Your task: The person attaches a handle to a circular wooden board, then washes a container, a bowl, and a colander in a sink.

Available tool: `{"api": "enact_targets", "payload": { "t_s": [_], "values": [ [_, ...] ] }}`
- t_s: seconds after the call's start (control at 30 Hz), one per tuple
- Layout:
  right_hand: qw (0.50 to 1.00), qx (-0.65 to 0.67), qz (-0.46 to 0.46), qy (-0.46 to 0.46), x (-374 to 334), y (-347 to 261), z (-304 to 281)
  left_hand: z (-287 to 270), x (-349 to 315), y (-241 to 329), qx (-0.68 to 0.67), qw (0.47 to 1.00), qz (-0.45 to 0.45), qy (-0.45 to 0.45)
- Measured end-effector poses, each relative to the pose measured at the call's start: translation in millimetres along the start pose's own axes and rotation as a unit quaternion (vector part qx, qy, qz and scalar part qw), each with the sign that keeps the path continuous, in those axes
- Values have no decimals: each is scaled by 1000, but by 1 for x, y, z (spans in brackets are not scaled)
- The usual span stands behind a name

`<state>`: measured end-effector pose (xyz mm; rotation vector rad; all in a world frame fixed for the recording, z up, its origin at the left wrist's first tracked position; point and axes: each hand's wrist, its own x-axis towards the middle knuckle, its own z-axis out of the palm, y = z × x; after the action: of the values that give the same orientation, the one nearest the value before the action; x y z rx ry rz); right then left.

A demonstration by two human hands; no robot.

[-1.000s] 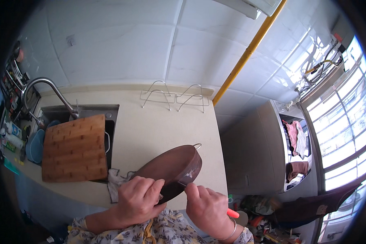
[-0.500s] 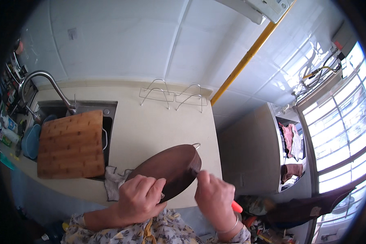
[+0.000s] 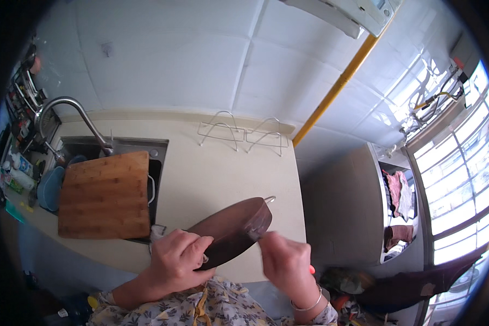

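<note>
A brown two-handled pan (image 3: 231, 231) is tilted on its side above the counter's front edge, one small metal loop handle (image 3: 270, 199) at its far right. My left hand (image 3: 176, 261) is closed on the pan's near left rim, by the other loop. At the pan's right side wall, my right hand (image 3: 285, 261) is closed round a tool whose orange-red handle end (image 3: 312, 269) shows behind the fist. The tool's working end is blurred and mostly hidden, so its kind cannot be made out. A crumpled grey cloth (image 3: 157, 232) lies left of the pan, partly behind my left hand.
A wooden cutting board (image 3: 103, 195) lies across the sink (image 3: 158, 157), beneath a curved faucet (image 3: 73, 101). A blue basin (image 3: 50, 189) and bottles (image 3: 20, 175) stand at the left. Two wire racks (image 3: 220, 133) stand at the counter's back; a cabinet (image 3: 342, 204) is at the right.
The pan has tipped more edge-on, showing more of its outer right wall. My right hand has turned, hiding most of the orange-red handle. The whole view has shifted slightly.
</note>
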<state>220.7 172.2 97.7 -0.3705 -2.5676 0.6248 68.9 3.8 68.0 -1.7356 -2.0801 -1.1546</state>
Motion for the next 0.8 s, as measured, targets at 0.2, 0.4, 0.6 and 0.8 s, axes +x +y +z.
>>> {"api": "enact_targets", "payload": {
  "t_s": [0.2, 0.4, 0.6, 0.8],
  "values": [
    [974, 225, 12, 36, 24, 37, 26, -31, -7, -45, -51, 998, -1, -45],
    [966, 250, 60, -42, 38, 44, 49, -54, -12, -81, -38, 999, 4, -33],
    [968, 231, 95, 32, 41, 25, 63, -55, 30, -32, -13, 990, -60, 126],
    [962, 243, 116, 51, 35, 11, 72, 15, 77, -6, 121, 988, 97, 5]
  ]
}}
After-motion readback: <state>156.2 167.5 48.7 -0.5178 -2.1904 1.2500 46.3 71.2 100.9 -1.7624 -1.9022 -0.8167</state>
